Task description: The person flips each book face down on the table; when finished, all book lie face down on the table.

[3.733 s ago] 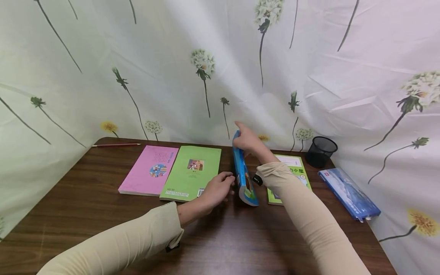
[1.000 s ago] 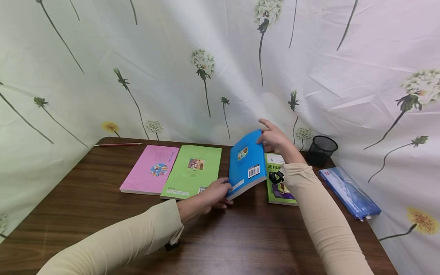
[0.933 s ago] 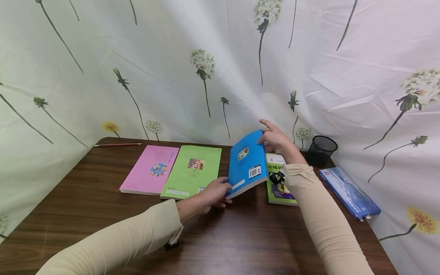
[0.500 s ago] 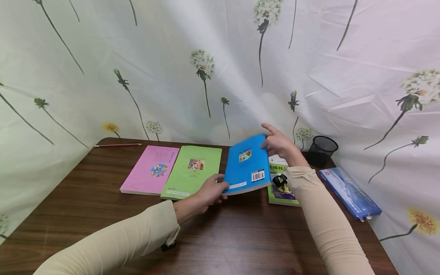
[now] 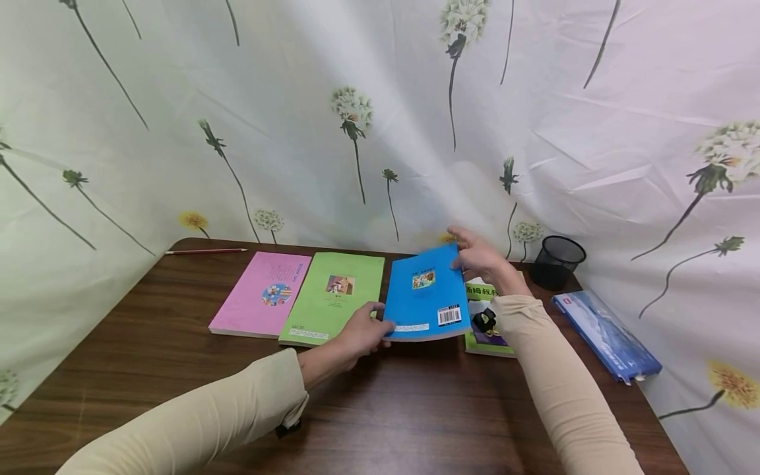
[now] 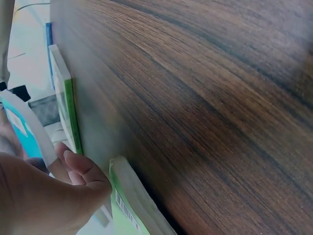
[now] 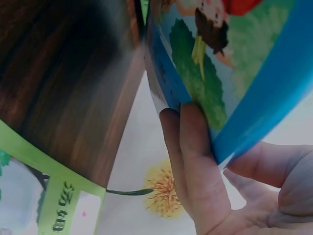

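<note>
A blue book (image 5: 423,290) is held above the table between both hands, its back cover with a barcode facing up. My left hand (image 5: 363,330) pinches its near left corner, thumb on top and fingers beneath. At the far right corner my right hand (image 5: 482,258) grips the edge; in the right wrist view its fingers (image 7: 198,147) lie against the illustrated front cover. Just left of the blue book lies a green book (image 5: 335,297), and beyond that a pink book (image 5: 261,293). Another green book (image 5: 489,340) lies to the right, partly hidden by the right arm.
A black mesh pen cup (image 5: 557,262) stands at the back right corner. Near the right edge lies a blue-and-white box (image 5: 607,335). A pencil (image 5: 206,251) rests at the back left of the brown table (image 5: 380,415). A floral curtain (image 5: 285,132) hangs behind.
The blue book has turned from nearly upright on edge to almost flat with its back cover up, and is lowered. The right hand moved right, then down; the left hand took hold of the near corner.
</note>
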Tool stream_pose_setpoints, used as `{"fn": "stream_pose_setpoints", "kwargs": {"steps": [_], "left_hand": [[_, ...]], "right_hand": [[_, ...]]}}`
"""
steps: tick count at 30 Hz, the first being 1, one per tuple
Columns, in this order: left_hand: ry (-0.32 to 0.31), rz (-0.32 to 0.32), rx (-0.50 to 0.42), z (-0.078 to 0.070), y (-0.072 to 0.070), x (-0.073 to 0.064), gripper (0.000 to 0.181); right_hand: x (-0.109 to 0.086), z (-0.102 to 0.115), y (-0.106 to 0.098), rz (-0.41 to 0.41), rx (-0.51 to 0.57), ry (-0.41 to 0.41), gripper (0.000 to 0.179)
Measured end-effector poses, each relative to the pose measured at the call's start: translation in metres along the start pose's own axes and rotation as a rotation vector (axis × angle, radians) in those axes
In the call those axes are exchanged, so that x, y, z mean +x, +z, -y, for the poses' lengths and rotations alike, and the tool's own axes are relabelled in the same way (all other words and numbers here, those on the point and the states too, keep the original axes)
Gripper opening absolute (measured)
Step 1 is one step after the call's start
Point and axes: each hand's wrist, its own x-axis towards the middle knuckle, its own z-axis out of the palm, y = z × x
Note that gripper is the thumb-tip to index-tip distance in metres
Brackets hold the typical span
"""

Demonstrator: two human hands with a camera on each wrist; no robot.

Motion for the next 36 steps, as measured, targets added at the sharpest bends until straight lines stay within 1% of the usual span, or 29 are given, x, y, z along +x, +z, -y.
{"fn": "stream_pose_setpoints", "kwargs": {"steps": [5,9,11,13,17,20,25,30,36], "left_hand": [[0.008,-0.020,0.007,0.000,0.000,0.001,0.057],[0.037,-0.046,0.029,-0.002,0.000,0.002,0.059],[0.054,-0.050,0.041,-0.003,0.000,0.002,0.057],[0.061,-0.048,0.037,-0.003,0.000,0.001,0.049],[0.039,-0.032,0.010,-0.001,0.001,0.000,0.033],[0.010,-0.035,-0.009,0.000,0.002,-0.001,0.030],[-0.003,-0.050,-0.034,0.000,0.001,-0.001,0.031],[-0.016,-0.043,-0.039,-0.001,0.001,-0.002,0.035],[-0.032,-0.038,-0.052,-0.001,0.001,-0.005,0.038]], "right_hand": [[0.004,-0.007,0.001,0.020,0.009,0.007,0.089],[0.006,-0.011,0.003,0.021,-0.004,0.021,0.088],[0.008,-0.013,0.004,0.023,-0.018,0.029,0.087],[0.010,-0.016,0.005,0.028,-0.036,0.028,0.087],[0.012,-0.023,0.007,0.061,-0.065,0.008,0.087],[0.013,-0.027,0.008,0.081,-0.056,-0.005,0.087],[0.016,-0.035,0.010,0.064,-0.054,-0.019,0.087],[0.019,-0.042,0.013,0.030,-0.054,-0.015,0.086],[0.021,-0.047,0.015,0.008,-0.063,-0.010,0.086]]}}
